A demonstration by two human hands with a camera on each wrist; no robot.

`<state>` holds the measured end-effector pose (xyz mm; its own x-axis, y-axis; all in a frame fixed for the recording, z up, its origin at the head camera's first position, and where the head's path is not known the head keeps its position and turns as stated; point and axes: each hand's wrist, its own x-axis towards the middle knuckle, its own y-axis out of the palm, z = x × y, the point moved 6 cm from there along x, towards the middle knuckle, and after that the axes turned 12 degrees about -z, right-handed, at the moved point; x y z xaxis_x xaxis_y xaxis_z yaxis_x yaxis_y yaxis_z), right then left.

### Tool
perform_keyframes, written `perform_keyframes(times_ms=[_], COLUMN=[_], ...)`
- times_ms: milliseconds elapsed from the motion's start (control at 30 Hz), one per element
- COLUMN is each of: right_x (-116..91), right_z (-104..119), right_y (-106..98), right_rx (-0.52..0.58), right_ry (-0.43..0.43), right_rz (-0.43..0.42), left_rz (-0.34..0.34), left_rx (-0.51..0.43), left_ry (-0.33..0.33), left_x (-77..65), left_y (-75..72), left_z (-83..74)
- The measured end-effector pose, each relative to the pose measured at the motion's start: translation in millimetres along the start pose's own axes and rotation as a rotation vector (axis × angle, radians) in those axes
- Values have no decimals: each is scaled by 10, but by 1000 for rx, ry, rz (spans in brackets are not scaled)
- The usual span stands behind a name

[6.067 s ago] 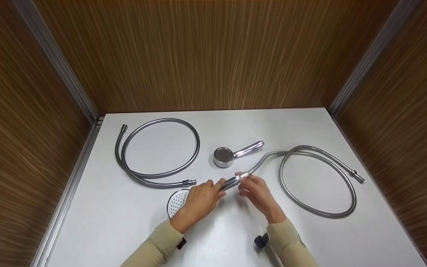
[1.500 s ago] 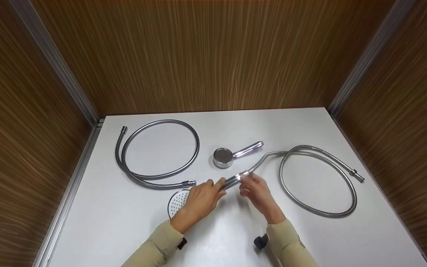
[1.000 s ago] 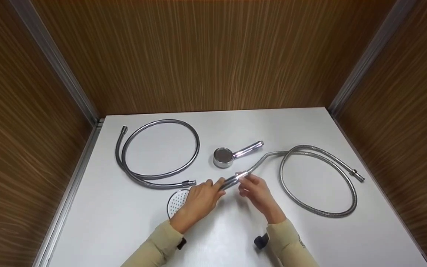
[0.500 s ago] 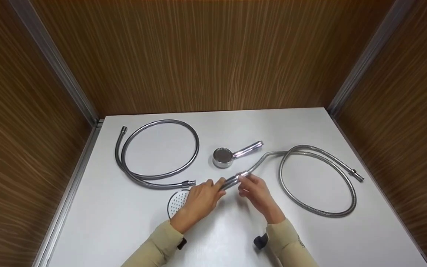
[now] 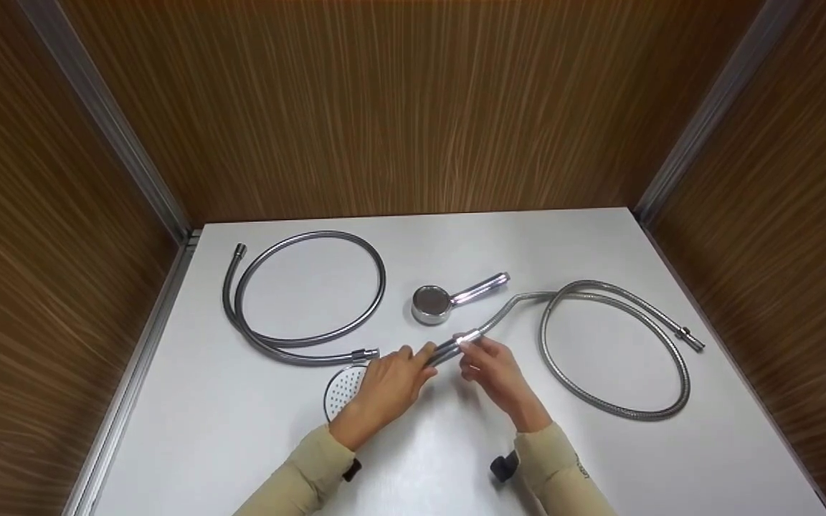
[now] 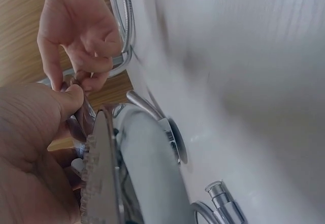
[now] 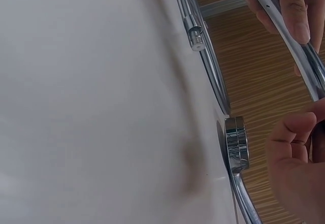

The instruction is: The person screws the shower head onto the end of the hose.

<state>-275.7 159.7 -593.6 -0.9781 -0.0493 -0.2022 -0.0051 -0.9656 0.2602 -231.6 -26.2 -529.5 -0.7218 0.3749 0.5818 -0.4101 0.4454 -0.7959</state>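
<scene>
My left hand (image 5: 388, 383) grips the chrome handle of a shower head (image 5: 343, 393), its round white perforated face turned up and partly covered by that hand. At the handle's end, my right hand (image 5: 497, 373) pinches the shiny end fitting of a metal shower hose (image 5: 503, 313) between thumb and fingers. Fitting and handle are in line and meet; the thread is hidden. In the left wrist view the shower head (image 6: 147, 168) fills the near middle. Seen from the right wrist, the handle (image 7: 289, 36) runs from one hand to the other.
A second, smaller chrome shower head (image 5: 432, 304) lies just beyond the hands on the white table (image 5: 413, 473). To the left lies another hose (image 5: 383, 287), coiled in a loop. Wood-grain panels (image 5: 413, 107) stand at the back and both sides.
My right thumb and fingers have shifted slightly back and forth around the hose fitting. The left hand keeps its grip in place, and the other things lie as before.
</scene>
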Motion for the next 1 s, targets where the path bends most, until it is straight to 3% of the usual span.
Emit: perform_keyframes(times_ms=[633, 1000], right_x=[0, -5], right_z=[-1, 23], right_y=[32, 29], right_rx=[-12, 65], right_ry=[-20, 6], right_rz=[-6, -5], left_rz=[26, 22], left_rx=[8, 24], left_ry=[-13, -10], left_x=[3, -6], left_y=[-2, 13], left_z=[-4, 3])
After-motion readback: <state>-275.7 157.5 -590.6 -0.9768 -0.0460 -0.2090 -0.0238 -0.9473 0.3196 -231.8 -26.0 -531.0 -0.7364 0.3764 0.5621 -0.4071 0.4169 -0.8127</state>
